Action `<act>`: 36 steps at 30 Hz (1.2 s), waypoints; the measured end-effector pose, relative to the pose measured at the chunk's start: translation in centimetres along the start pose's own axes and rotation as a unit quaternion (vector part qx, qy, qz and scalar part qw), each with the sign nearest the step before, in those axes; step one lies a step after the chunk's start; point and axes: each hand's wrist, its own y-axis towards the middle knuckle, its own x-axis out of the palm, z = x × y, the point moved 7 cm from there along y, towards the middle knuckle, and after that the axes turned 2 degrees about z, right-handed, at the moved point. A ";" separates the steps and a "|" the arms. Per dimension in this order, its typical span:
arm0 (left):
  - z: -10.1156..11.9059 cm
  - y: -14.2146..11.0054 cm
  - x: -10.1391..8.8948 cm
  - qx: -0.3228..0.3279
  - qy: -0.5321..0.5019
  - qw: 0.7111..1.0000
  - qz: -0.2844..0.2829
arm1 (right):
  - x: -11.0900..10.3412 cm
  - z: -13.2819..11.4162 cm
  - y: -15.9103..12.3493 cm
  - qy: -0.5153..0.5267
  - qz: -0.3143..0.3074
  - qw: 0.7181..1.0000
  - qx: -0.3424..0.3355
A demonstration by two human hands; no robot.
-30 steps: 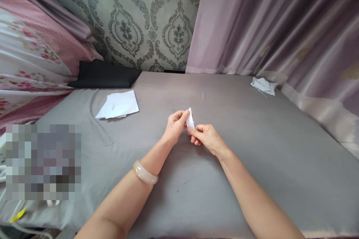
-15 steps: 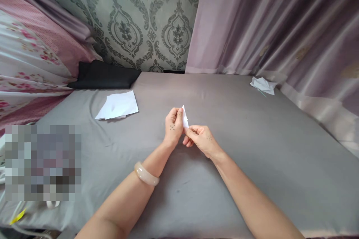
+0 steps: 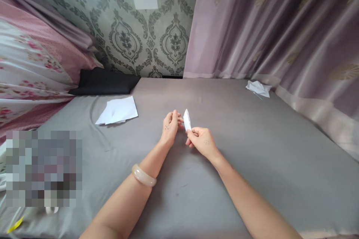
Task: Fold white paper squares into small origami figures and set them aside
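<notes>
L hand has shifted off the folded paper; R hand has it.
Paper's upright-ish btwn hands, above gray cloth, lower end pinched by R thumb + fingers; L half-curled beside it, fingertip contact can't tell. Prob. v. light, thin, stiffer at folds, easily creased; best grip = gentle pinch at folded lower end. Hidden: R fingertips, paper's base, L palm; fold layers too small to count. Far-L patch pixelated.

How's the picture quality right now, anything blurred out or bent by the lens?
Head view: a pixelated block hides the lower left; the forearms look stretched toward the bottom edge; a soft shadow lies under the left hand; pale sheen streaks the purple curtain.
</notes>
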 end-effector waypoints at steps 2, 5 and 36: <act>-0.5 -0.2 0.4 -0.046 -0.026 0.999 -0.014 | -0.7 -0.2 -0.1 -0.125 0.044 0.991 -0.034; -0.9 -0.6 1.1 -0.079 -0.032 0.995 -0.052 | -1.2 -0.7 -0.4 -0.312 0.095 0.944 -0.058; -0.7 -0.8 1.7 -0.075 -0.045 0.988 -0.124 | -2.6 1.1 1.5 0.012 0.079 0.996 -0.042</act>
